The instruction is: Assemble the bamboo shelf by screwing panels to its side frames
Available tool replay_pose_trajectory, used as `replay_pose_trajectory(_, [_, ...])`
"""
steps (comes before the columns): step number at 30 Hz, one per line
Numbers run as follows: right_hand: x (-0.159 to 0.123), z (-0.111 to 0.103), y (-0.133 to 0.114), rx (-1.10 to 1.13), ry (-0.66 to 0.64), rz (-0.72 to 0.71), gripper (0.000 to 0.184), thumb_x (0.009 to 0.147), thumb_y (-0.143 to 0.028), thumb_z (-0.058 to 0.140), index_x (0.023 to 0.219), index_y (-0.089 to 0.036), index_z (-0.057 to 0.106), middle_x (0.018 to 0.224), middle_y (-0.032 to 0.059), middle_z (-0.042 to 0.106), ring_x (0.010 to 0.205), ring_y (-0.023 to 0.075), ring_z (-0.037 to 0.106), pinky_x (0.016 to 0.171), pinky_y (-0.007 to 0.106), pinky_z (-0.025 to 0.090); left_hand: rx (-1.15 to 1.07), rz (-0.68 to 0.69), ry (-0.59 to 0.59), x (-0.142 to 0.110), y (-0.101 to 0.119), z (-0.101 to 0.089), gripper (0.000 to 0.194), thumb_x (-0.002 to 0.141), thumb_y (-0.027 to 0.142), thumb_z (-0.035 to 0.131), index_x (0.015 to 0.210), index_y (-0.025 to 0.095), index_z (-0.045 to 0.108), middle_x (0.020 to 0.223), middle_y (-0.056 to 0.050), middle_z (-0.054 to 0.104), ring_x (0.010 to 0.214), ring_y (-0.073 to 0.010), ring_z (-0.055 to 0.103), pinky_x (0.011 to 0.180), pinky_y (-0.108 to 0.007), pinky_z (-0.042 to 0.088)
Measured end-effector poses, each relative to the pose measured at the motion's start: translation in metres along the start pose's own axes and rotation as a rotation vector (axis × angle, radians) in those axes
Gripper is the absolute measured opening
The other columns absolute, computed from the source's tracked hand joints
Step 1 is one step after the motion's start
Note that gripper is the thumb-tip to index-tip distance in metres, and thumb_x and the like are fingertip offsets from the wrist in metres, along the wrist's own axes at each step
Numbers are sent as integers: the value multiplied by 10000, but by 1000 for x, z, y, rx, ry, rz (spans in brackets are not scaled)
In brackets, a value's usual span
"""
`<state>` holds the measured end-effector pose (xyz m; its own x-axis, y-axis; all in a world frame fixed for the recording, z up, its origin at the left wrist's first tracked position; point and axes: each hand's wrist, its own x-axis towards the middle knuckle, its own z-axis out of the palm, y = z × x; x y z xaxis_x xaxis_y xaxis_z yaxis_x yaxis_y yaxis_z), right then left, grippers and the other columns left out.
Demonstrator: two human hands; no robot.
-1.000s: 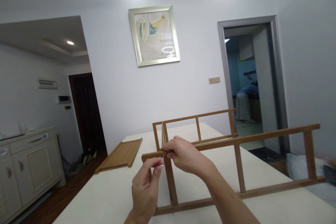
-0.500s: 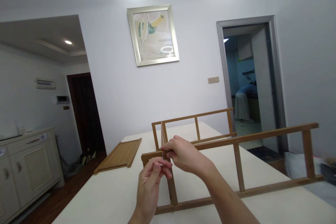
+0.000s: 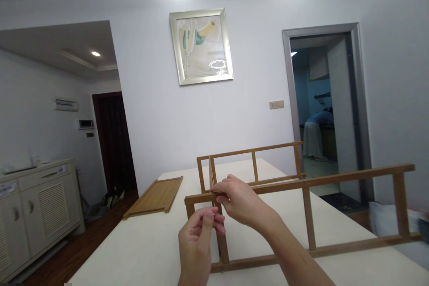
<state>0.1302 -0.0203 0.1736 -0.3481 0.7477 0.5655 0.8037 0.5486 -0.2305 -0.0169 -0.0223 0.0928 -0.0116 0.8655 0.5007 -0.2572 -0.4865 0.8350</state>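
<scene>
A brown wooden ladder-like frame (image 3: 304,216) stands on its long edge near me on the white table (image 3: 134,252). A matching frame (image 3: 254,165) stands behind it, with a wooden crosspiece (image 3: 211,172) running between the two near their left ends. My right hand (image 3: 239,199) is closed around the near frame's top rail where the crosspiece meets it. Just below that joint, my left hand (image 3: 197,239) is closed in a pinch, thumb against fingers. A tiny pale bit shows at its fingertips, too small to name.
A slatted wooden panel (image 3: 154,196) lies flat at the table's left edge. Left of the table stands a white cabinet (image 3: 50,205). A person (image 3: 317,129) bends over beyond the doorway at right. White bags (image 3: 385,219) sit past the table's right side.
My view has swung slightly left, so everything sits a little further right. My left thumb and fingers have come closer together, a bit lower under the rail. My right hand stays at the joint.
</scene>
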Motion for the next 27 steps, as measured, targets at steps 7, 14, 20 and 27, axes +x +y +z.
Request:
replay_pose_trajectory(7, [-29,14,-3,-123,353,-203,252,878,-77,463,998,-194,651,877,79,625,844,210,511,753,363,423,-23,-72,-124,-24,-3,-6,350,834,482,618,842,144,710,711,-67,686,588,-156,606,598,-282,509])
replay_pose_trajectory(14, [-99,77,0,93,249,-310,411,888,-54,437,1265,-200,504,1058,108,636,944,226,547,794,394,497,-147,-374,-177,-31,-42,-35,293,770,428,703,762,141,647,654,-14,618,554,-102,512,575,-240,401])
replay_pose_trajectory(20, [-122,121,14,8,203,-308,440,917,-76,472,1334,-214,447,1010,78,673,896,206,586,768,381,511,-186,-515,-246,-47,-72,-38,301,762,428,694,721,137,628,566,13,554,490,-78,426,513,-229,277])
replay_pose_trajectory(27, [-130,128,19,-5,125,-320,457,951,-92,417,1396,-184,374,923,70,690,811,195,594,724,353,504,-117,-573,-334,-56,-63,-37,325,757,449,672,650,153,592,541,33,494,471,-70,343,482,-224,226])
